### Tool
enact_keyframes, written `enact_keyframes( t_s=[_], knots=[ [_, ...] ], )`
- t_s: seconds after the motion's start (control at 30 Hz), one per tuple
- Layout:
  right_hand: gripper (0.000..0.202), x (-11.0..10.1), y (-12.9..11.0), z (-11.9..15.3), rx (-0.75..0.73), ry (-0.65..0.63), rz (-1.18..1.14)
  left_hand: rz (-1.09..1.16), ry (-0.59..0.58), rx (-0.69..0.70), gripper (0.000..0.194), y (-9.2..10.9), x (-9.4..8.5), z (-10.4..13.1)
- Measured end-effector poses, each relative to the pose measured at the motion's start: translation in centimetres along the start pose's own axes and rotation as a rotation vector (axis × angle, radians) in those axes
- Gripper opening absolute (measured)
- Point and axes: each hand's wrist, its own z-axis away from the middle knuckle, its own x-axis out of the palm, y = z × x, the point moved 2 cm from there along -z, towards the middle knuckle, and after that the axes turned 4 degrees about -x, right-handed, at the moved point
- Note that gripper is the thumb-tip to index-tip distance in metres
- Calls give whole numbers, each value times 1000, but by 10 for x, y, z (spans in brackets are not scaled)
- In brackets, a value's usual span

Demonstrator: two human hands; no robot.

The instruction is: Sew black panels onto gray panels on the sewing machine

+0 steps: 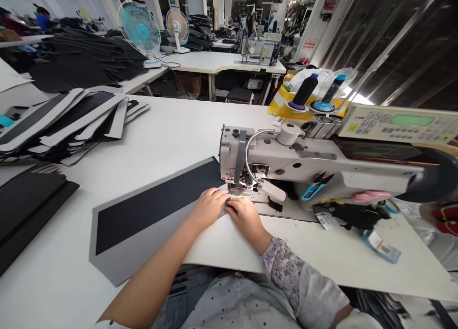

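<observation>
A long grey panel with a black strip point(153, 205) on it lies slantwise on the white table, its right end beneath the head of the sewing machine point(279, 157). Resting on that end, with fingers stretched flat, is my left hand point(211, 207). My right hand point(246, 219) is close beside it, just in front of the needle area, with thumb and fingers pinched at the panel's edge. A small dark bit shows at those fingertips, too small to name. The panel's far right end is hidden by the machine head and my hands.
Stacks of grey-edged black panels point(71, 123) and folded black pieces point(32, 205) lie on the left. Blue thread snips point(313, 189) hang on the machine. Thread cones point(304, 91) stand behind it. A small blue packet point(381, 247) lies at right. Fans point(143, 31) stand farther back.
</observation>
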Motion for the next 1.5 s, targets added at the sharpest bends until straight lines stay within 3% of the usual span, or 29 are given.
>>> enact_keyframes(
  t_s=[0.3, 0.57, 0.73, 0.9, 0.97, 1.13, 1.37, 1.5],
  knots=[
    [19, 1, 14, -18, -67, 56, 45, 52, 20, 17, 45, -20, 5, -18],
    [25, 7, 19, -25, 51, -28, 137, 14, -11, -33, 32, -30, 6, -45],
    [27, -37, 23, 4, 108, 31, 136, -24, 16, -49, 37, -30, 7, -49],
    [28, -80, 44, 53, 215, 188, 408, -49, 19, -56, 40, -28, 8, -49],
    [29, -82, 50, 62, 221, 186, 401, -77, 55, -89, 35, -28, 9, -48],
    [32, -75, 57, 61, 225, 179, 344, -198, 175, -323, 28, -26, 4, -36],
    [31, -76, 62, 63, 267, 193, 333, -270, -16, -201, 41, 7, -11, -4],
    [30, -75, 62, 64, 265, 182, 329, -307, -6, -282, 41, 25, -6, 11]
  ],
)
